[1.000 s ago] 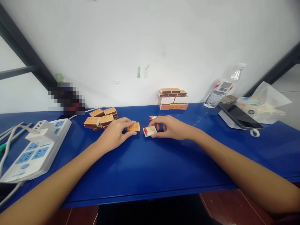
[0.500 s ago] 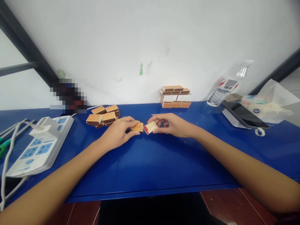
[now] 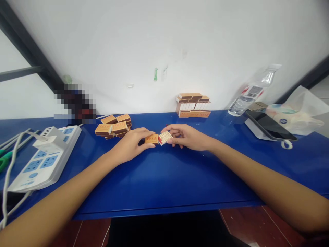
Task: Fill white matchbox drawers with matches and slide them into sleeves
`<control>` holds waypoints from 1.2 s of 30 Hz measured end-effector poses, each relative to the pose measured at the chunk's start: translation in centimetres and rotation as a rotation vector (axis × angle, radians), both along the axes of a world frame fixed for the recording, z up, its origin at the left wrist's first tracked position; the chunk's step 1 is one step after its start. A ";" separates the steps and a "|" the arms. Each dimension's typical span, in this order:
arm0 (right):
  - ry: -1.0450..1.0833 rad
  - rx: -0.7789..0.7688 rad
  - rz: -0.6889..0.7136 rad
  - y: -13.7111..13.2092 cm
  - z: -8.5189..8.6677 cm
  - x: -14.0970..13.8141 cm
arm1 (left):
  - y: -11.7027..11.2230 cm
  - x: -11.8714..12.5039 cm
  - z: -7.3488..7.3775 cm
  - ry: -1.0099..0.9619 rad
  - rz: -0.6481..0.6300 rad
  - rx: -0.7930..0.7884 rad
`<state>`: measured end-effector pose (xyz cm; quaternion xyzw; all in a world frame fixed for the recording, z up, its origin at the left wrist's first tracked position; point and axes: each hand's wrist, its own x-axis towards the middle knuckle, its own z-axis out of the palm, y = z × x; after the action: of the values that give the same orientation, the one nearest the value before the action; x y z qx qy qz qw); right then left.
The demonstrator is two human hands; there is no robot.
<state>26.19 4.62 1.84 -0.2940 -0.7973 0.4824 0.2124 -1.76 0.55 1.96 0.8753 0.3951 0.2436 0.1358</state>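
My left hand (image 3: 131, 144) pinches an orange matchbox sleeve (image 3: 151, 138) just above the blue table (image 3: 164, 178). My right hand (image 3: 186, 136) grips the white inner tray of matches (image 3: 165, 137), red heads showing. The tray's end meets the sleeve's open end. A loose pile of orange matchboxes (image 3: 113, 127) lies just left of my left hand. A neat stack of matchboxes (image 3: 193, 105) stands against the wall behind my right hand.
A white power strip (image 3: 43, 157) with a plugged charger and cables lies at the left. At the right are a plastic water bottle (image 3: 250, 92), a phone on a stand (image 3: 269, 125) and a plastic bag (image 3: 295, 113). A white wall closes the back.
My right hand lifted the tray of matches off the table and brought it left to the sleeve. The gap between tray and sleeve has closed.
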 end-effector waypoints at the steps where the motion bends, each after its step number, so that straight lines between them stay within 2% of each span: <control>1: 0.006 -0.001 -0.012 0.0 -0.1 -0.1 | 0.0 0.0 0.0 -0.004 0.002 -0.006; 12: 0.040 0.068 -0.133 -0.5 -0.4 -0.6 | 0.1 0.2 0.1 -0.071 0.020 -0.022; 28: 0.130 0.069 -0.264 -1.5 -1.0 -1.7 | 0.2 0.2 -0.2 -0.104 0.051 0.024; 36: 0.157 -0.091 -0.309 -2.2 -0.5 -2.5 | -0.1 0.5 -0.4 -0.139 0.049 0.063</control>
<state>23.73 2.43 1.33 -0.3837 -0.7012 0.5010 0.3319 -1.30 0.47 1.57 0.8501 0.3982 0.3194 0.1292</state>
